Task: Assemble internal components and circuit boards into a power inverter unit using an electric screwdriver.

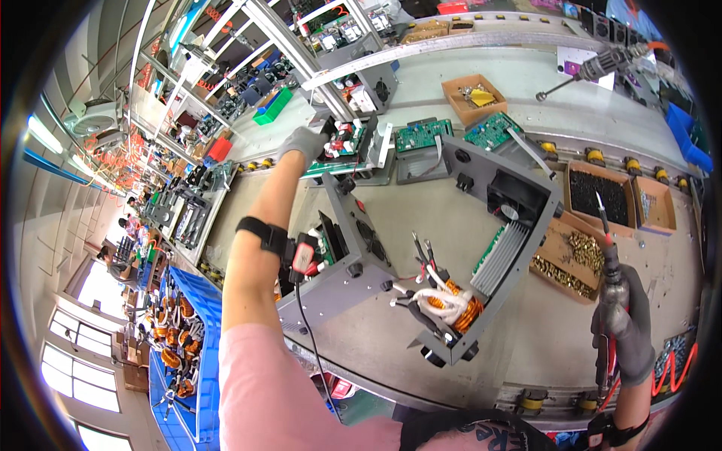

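My left hand, in a grey glove, reaches to the far side of the bench. Its fingers are curled at the left end of a black-framed circuit board unit with red and white parts; what lies within them is hidden. At the right, my gloved right hand grips a power screwdriver, its long bit pointing up and away. Between my arms stands an open grey metal housing with a fan, a heatsink and copper-wound coils. Another grey housing sits beside my left forearm.
Cardboard boxes hold brass fasteners and black screws. Two green circuit boards lie beyond the open housing. A second power screwdriver hangs at the upper right. A blue crate of coils stands at the left. Rollers line the bench edge.
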Demonstrator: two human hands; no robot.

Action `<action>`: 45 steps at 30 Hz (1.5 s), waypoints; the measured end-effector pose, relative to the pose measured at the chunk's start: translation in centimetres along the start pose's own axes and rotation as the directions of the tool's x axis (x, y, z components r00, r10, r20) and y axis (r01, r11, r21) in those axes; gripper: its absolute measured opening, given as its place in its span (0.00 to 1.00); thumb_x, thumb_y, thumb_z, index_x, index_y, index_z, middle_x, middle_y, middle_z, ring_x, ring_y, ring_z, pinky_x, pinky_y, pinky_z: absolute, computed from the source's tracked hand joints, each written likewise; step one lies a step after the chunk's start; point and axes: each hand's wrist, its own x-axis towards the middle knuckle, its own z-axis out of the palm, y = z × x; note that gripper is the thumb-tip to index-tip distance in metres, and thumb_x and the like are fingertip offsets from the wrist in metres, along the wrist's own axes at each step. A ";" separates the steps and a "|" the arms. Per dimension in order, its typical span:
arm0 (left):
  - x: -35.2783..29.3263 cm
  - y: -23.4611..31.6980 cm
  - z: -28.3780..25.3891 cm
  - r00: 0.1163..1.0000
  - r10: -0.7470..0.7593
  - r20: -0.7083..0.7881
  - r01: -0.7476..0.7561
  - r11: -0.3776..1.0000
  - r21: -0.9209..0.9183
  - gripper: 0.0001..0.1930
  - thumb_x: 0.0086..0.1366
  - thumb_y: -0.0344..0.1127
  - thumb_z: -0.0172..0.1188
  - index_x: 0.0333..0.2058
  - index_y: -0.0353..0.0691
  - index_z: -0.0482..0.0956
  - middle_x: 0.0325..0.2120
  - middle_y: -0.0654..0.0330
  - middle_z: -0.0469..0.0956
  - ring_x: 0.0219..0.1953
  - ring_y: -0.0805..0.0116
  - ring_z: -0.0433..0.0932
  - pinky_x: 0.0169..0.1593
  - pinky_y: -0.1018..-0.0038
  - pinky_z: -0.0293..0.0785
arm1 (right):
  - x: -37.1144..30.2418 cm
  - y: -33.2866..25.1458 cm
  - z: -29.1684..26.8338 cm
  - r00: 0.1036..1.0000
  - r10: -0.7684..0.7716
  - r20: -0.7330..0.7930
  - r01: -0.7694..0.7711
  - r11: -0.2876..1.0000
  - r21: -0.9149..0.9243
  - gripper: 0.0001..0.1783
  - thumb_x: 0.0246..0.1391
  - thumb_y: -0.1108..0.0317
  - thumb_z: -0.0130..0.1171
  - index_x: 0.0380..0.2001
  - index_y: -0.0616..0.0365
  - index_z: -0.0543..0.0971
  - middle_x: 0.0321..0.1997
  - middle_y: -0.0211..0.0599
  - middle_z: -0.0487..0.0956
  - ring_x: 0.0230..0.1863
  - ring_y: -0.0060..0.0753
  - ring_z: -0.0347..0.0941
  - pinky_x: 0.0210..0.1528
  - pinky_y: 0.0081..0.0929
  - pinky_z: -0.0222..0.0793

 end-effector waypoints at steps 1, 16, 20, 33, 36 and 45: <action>2.0 -1.7 0.5 0.995 -0.038 0.088 0.035 0.999 0.039 0.27 0.56 0.52 0.58 0.43 0.32 0.80 0.42 0.45 0.80 0.44 0.52 0.80 0.47 0.63 0.73 | 0.2 0.1 -0.2 0.998 0.065 0.013 -0.065 0.997 0.029 0.48 0.41 0.38 0.65 0.55 0.66 0.64 0.32 0.30 0.69 0.26 0.19 0.67 0.27 0.18 0.64; -0.7 1.3 -3.2 0.751 0.392 -0.531 -0.260 0.915 0.307 0.13 0.63 0.41 0.52 0.39 0.43 0.82 0.35 0.55 0.81 0.40 0.53 0.80 0.41 0.63 0.76 | 1.3 0.1 -0.1 0.999 -0.006 0.040 0.005 1.000 0.009 0.46 0.42 0.36 0.65 0.52 0.64 0.66 0.31 0.27 0.67 0.28 0.17 0.65 0.30 0.18 0.64; -3.5 3.2 -4.7 0.675 0.400 -0.620 -0.672 0.681 -0.292 0.13 0.63 0.41 0.58 0.40 0.39 0.80 0.33 0.55 0.81 0.34 0.59 0.79 0.41 0.69 0.73 | 1.3 0.4 -0.7 0.995 -0.061 0.085 0.064 0.997 -0.035 0.44 0.45 0.38 0.63 0.51 0.66 0.67 0.36 0.28 0.69 0.35 0.19 0.64 0.38 0.20 0.64; -12.4 14.0 2.6 0.494 0.851 -0.179 -0.649 0.225 -0.726 0.13 0.66 0.38 0.55 0.41 0.33 0.78 0.33 0.59 0.79 0.38 0.74 0.74 0.45 0.76 0.70 | 0.3 1.4 -3.5 0.991 -0.064 0.113 0.072 0.995 -0.064 0.32 0.46 0.54 0.63 0.50 0.63 0.69 0.36 0.33 0.71 0.38 0.25 0.67 0.44 0.26 0.66; -13.1 14.5 3.1 0.461 0.870 -0.176 -0.675 0.216 -0.705 0.10 0.65 0.34 0.56 0.40 0.34 0.78 0.33 0.58 0.79 0.36 0.71 0.74 0.44 0.74 0.71 | 0.9 2.1 -4.2 0.989 -0.073 0.126 0.084 0.993 -0.087 0.30 0.46 0.57 0.64 0.49 0.62 0.69 0.35 0.33 0.72 0.38 0.25 0.68 0.45 0.26 0.66; -14.2 15.2 5.9 0.568 0.808 -0.155 -0.593 0.271 -0.759 0.11 0.66 0.38 0.56 0.40 0.35 0.79 0.35 0.61 0.79 0.39 0.73 0.74 0.47 0.76 0.70 | 2.8 5.0 -5.4 0.969 -0.031 0.244 0.092 0.966 -0.243 0.27 0.49 0.54 0.65 0.47 0.58 0.71 0.36 0.42 0.77 0.38 0.39 0.75 0.44 0.33 0.70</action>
